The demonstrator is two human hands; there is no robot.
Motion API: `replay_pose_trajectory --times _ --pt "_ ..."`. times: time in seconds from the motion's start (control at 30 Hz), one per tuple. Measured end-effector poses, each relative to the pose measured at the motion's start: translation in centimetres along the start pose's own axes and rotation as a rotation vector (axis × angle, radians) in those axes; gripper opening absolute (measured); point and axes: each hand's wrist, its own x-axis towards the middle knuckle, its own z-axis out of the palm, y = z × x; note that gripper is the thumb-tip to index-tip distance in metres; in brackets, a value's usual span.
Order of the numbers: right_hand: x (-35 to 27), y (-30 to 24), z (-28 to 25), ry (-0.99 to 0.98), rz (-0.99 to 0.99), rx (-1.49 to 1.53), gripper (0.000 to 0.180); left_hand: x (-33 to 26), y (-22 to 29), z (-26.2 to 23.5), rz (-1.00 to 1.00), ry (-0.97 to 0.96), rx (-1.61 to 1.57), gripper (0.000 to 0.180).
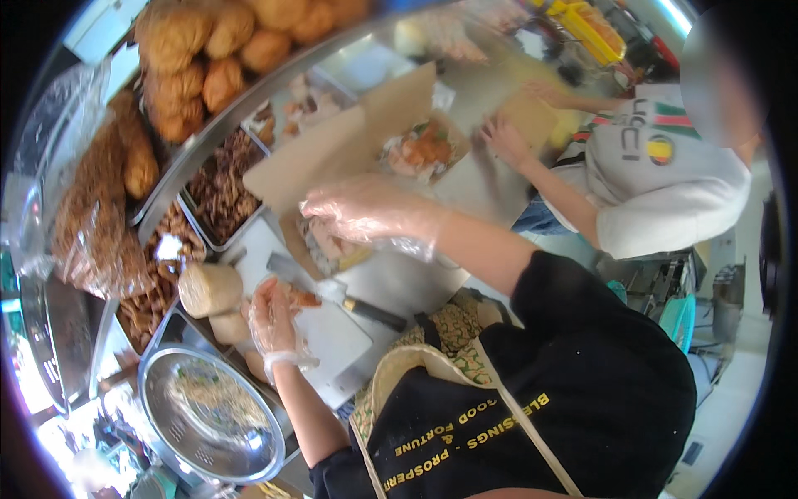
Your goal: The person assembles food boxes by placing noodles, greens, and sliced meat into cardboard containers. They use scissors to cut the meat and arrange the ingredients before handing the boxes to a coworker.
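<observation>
Two gloved hands are on the food here, both in thin clear plastic gloves. The left hand (pixel 273 320), lower left of centre, has its fingers curled around a small reddish-orange piece of food (pixel 301 297), holding it just above the white cutting board (pixel 337 337). The right hand (pixel 366 212), at centre frame, hangs palm down with fingers loosely spread over a brown cardboard food box (pixel 320 249); I can't tell if it's actually gripping anything under there. My guess is that the piece of food is soft, light and a bit greasy, so with slick gloves it would want a gentle pinch round its middle, not a squeeze. A knife (pixel 345 301) with a dark handle lies flat on the board just right of the left hand. As for packaging: a second open cardboard box (pixel 424 150), already filled with orange and green food, sits upper centre with its plain tan lid flap standing up to the left. Another person's hands (pixel 505 140) are working next to it, upper right. Clear plastic bags (pixel 91 224) of fried brown snacks hang along the left edge, and golden fried buns (pixel 208 50) pile up at the top left. Metal trays (pixel 218 190) of dark chopped food run diagonally between them, and a metal colander (pixel 212 416) sits lower left. The surface (pixel 399 279) is shiny steel.
</observation>
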Motion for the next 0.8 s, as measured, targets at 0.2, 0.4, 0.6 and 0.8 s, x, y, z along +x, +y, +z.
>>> replay_pose_trajectory --times 0.2,0.4,0.6,0.8 --pt "-2.9 2.4 -2.6 0.128 0.701 -0.092 0.021 4.2 1.4 3.4 -0.158 -0.072 0.014 0.035" --pt "-4.7 7.1 1.3 0.227 0.593 -0.029 0.017 6.7 3.1 8.1 -0.136 -0.072 0.31 0.033" --pt "-6.5 13.2 -2.2 0.233 0.572 0.035 0.019 7.9 2.2 14.0 -0.108 -0.092 0.226 0.033" --pt "-7.0 21.0 -6.3 0.205 0.617 -0.091 0.018 10.3 2.0 22.6 0.048 0.088 0.422 0.042"
